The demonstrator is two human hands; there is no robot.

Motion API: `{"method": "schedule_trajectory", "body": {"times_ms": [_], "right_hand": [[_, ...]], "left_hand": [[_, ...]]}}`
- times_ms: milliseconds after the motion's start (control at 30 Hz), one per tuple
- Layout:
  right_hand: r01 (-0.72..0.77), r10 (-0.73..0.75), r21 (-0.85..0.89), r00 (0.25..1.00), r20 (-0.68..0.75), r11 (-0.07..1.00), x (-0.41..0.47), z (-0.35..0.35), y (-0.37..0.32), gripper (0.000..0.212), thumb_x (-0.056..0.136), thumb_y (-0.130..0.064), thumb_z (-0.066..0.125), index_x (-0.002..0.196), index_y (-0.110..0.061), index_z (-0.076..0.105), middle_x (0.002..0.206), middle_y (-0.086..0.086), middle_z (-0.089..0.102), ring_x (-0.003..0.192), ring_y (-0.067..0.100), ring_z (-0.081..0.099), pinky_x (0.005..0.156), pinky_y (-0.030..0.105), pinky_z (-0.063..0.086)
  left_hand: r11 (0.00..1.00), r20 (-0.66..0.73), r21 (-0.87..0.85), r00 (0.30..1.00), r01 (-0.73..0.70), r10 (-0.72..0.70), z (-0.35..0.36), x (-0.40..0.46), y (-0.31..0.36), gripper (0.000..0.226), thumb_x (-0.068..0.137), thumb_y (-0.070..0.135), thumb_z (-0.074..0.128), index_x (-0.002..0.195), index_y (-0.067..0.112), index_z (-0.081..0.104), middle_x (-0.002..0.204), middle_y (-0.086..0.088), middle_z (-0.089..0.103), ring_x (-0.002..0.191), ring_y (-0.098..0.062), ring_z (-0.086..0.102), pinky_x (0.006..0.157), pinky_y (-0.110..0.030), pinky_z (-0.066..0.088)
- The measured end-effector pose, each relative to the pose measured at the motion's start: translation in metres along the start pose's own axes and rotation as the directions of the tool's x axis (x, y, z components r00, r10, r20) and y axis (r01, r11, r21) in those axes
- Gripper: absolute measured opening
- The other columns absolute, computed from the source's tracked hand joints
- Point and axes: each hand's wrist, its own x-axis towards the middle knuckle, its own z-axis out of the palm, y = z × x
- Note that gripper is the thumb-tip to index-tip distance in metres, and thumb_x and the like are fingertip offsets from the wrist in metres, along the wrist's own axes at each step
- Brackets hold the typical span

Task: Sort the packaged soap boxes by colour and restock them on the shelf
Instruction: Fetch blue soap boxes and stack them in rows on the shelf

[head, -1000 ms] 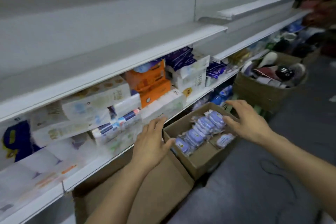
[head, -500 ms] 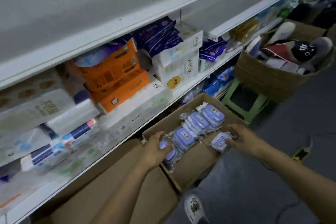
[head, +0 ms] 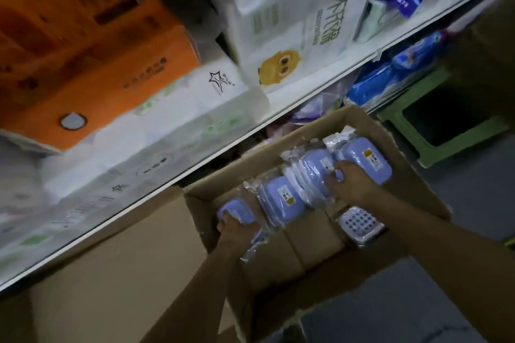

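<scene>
Soap boxes (head: 281,198), blue and plastic-wrapped, lie in a row inside the cardboard carton (head: 412,175). The left hand (head: 237,231) clamps one end box, the right hand (head: 352,184) grips the other end. Squeezing inward evenly should lift the row together. Above, the shelf (head: 306,97) holds tissue packs (head: 156,131); a green stool (head: 451,131) stands beside.

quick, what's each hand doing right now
Left hand: closed on the nearest blue soap box in the carton.
Right hand: closed on the far wrapped blue boxes.
</scene>
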Motion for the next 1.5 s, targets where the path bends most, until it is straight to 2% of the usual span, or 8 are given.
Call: {"method": "schedule_trajectory", "body": {"times_ms": [100, 267, 400, 700, 967, 1067, 1233, 1500], "right_hand": [[-0.08, 0.08, -0.022, 0.997, 0.0, 0.997, 0.031, 0.021, 0.012, 0.034, 0.083, -0.028, 0.069, 0.103, -0.003, 0.056, 0.086, 0.014, 0.06, 0.093, 0.037, 0.06, 0.078, 0.04, 0.044], [-0.13, 0.125, -0.166, 0.991, -0.035, 0.978, 0.047, 0.056, 0.022, 0.099, 0.08, -0.041, 0.073, 0.151, -0.003, 0.015, 0.152, 0.021, 0.026, 0.141, 0.038, 0.024, 0.112, 0.043, 0.023], [-0.157, 0.12, -0.286, 0.982, -0.143, 0.945, 0.053, 0.071, 0.026, 0.114, 0.067, -0.056, 0.079, 0.149, -0.001, 0.02, 0.149, 0.024, 0.028, 0.139, 0.041, 0.024, 0.112, 0.044, 0.022], [-0.073, 0.058, -0.121, 0.991, -0.118, 0.99, 0.006, 0.048, -0.003, 0.102, 0.059, -0.046, 0.084, 0.136, -0.001, 0.035, 0.135, 0.019, 0.043, 0.125, 0.038, 0.043, 0.1, 0.048, 0.041], [0.186, -0.231, -0.368, 0.97, -0.081, 0.911, -0.09, 0.003, -0.071, 0.09, 0.065, -0.044, 0.077, 0.139, -0.018, 0.031, 0.136, 0.006, 0.04, 0.129, 0.029, 0.035, 0.1, 0.042, 0.03], [0.283, -0.316, -0.467, 0.949, 0.01, 0.837, -0.136, -0.009, -0.105, 0.09, 0.069, -0.042, 0.073, 0.143, -0.022, 0.026, 0.136, 0.002, 0.036, 0.131, 0.026, 0.034, 0.1, 0.038, 0.03], [0.468, -0.473, -0.452, 0.874, 0.11, 0.76, -0.236, -0.009, -0.167, 0.088, 0.062, -0.042, 0.073, 0.139, -0.028, 0.032, 0.127, -0.002, 0.04, 0.122, 0.022, 0.039, 0.094, 0.035, 0.035], [0.65, -0.634, -0.335, 0.754, 0.172, 0.682, -0.387, 0.009, -0.271, 0.098, 0.061, -0.041, 0.08, 0.143, -0.027, 0.029, 0.131, -0.007, 0.039, 0.122, 0.016, 0.04, 0.1, 0.032, 0.037]], "left_hand": [[0.996, -0.058, -0.044, 0.995, 0.082, -0.084, 0.016, 0.023, -0.005, 0.112, 0.084, 0.032, 0.076, 0.154, 0.007, -0.008, 0.16, -0.021, 0.005, 0.146, -0.038, 0.017, 0.116, -0.042, 0.027], [0.986, -0.136, -0.116, 0.982, 0.119, -0.134, 0.034, 0.054, -0.008, 0.125, 0.076, 0.034, 0.082, 0.154, 0.019, -0.014, 0.159, -0.019, -0.007, 0.146, -0.042, 0.013, 0.114, -0.052, 0.03], [0.983, -0.194, -0.122, 0.968, 0.134, -0.157, 0.039, 0.074, -0.008, 0.123, 0.078, 0.034, 0.08, 0.153, 0.024, -0.016, 0.16, -0.02, -0.012, 0.143, -0.047, 0.018, 0.113, -0.05, 0.03], [0.971, -0.184, -0.198, 0.978, -0.136, 0.099, 0.004, 0.018, 0.009, 0.115, 0.074, 0.021, 0.083, 0.156, 0.026, 0.002, 0.155, -0.012, 0.012, 0.136, -0.039, 0.035, 0.105, -0.045, 0.039], [0.819, -0.242, -0.096, 0.811, -0.566, 0.532, -0.086, -0.101, -0.005, 0.113, 0.06, 0.032, 0.08, 0.151, 0.034, 0.013, 0.143, 0.007, 0.029, 0.13, -0.012, 0.038, 0.095, -0.018, 0.032], [0.77, -0.237, 0.05, 0.741, -0.636, 0.628, -0.127, -0.15, -0.019, 0.11, 0.057, 0.039, 0.072, 0.151, 0.037, 0.016, 0.139, 0.005, 0.03, 0.124, -0.015, 0.041, 0.096, -0.028, 0.042], [0.708, -0.133, 0.263, 0.702, -0.655, 0.699, -0.194, -0.242, -0.057, 0.114, 0.062, 0.043, 0.071, 0.151, 0.045, 0.0, 0.145, 0.005, 0.026, 0.116, -0.024, 0.048, 0.092, -0.038, 0.049], [0.76, -0.261, -0.056, 0.744, -0.647, 0.615, -0.3, -0.373, -0.161, 0.107, 0.074, 0.022, 0.077, 0.155, 0.028, 0.007, 0.145, 0.013, 0.034, 0.122, -0.007, 0.046, 0.094, -0.022, 0.042]]}}
